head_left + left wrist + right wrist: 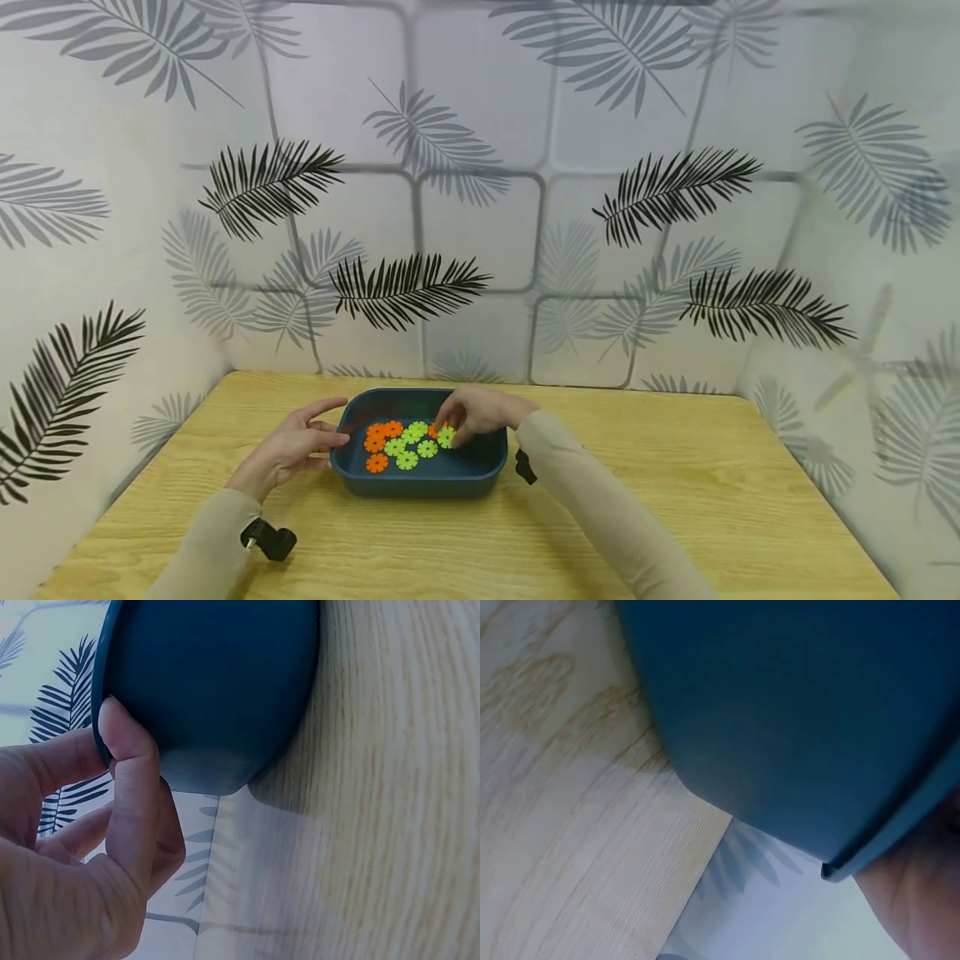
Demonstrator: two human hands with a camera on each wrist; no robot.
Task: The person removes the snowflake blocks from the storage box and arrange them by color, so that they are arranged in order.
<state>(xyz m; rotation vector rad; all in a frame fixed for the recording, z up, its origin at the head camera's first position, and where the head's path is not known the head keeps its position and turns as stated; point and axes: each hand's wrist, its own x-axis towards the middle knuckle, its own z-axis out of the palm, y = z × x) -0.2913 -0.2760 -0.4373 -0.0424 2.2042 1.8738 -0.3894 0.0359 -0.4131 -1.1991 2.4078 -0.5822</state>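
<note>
Starting at the left, we see the left hand [281, 454] with its fingers partly bent, pinching the left rim of a dark teal, round-cornered plastic tray [420, 487]; the left wrist view shows one digit passing behind the rim and another against the outer wall. We judge this a light brace that serves best when it presses steadily without lifting, since a raised rim could send the pieces sliding.

At the other end, the right hand [483, 410] reaches over the wall into the tray. Its fingers are curled with little gap between the tips, and they seem to pinch a yellow-green, round, notched disc [446, 437]. The right wrist view gives us mainly the tray's outer wall, so we cannot tell how firm that hold is. We would take the disc by its edges, clear of its neighbours, because the notches could catch.

As for the container, it sits flat on the pale yellow wood-grain bench [660, 500]. Inside, orange notched discs [377, 462] cluster at the left, some overlapping; more yellow-green notched discs [407, 460] lie across the middle; and farther right, another orange disc [432, 431] shows partly hidden beside the fingers.
</note>
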